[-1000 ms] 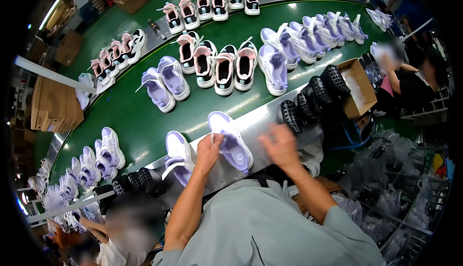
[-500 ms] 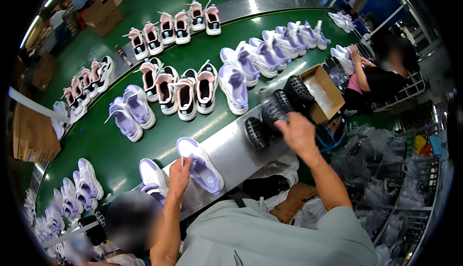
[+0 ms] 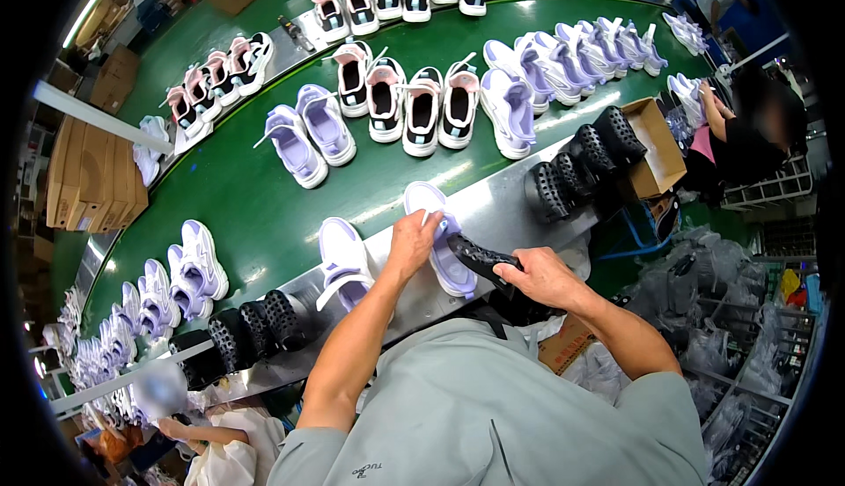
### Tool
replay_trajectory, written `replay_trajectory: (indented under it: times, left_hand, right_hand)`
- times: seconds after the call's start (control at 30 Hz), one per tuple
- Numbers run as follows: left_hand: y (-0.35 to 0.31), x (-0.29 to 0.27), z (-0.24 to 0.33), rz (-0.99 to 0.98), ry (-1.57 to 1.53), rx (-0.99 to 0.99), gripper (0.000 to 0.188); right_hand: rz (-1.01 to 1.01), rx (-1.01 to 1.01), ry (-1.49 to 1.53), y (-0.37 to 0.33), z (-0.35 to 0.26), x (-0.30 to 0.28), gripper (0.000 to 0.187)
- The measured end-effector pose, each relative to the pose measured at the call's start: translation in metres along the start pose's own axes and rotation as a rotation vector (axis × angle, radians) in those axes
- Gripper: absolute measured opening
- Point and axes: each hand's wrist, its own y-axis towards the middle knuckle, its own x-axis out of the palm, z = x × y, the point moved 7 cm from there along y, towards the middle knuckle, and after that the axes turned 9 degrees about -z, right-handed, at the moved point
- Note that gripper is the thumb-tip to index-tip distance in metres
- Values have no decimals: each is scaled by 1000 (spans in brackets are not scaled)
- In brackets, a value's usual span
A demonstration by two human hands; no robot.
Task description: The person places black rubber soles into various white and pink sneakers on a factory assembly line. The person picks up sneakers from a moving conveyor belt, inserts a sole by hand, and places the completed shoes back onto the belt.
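Two hands, both closed: the left hand (image 3: 410, 239) pinches the white strap (image 3: 428, 217) of the lilac shoe (image 3: 452, 273), the right hand (image 3: 544, 276) grips a studded black insert (image 3: 480, 256), tip over the opening. The shoe straddles the far edge of the metal ledge (image 3: 497, 204), toe over the green belt (image 3: 264, 222). Watch that angle: a crooked tip could buckle the collar, a loose pinch could let the shoe skid.
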Motion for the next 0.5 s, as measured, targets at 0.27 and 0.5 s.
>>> replay_trajectory:
  times: [0.27, 0.5]
  left_hand:
    - [6, 1, 4, -122, 83, 49, 42]
    - [24, 18, 52, -287, 79, 214, 37]
  right_hand:
    - [25, -26, 10, 17, 9, 37, 54]
    - [622, -140, -355, 73, 1, 77, 32]
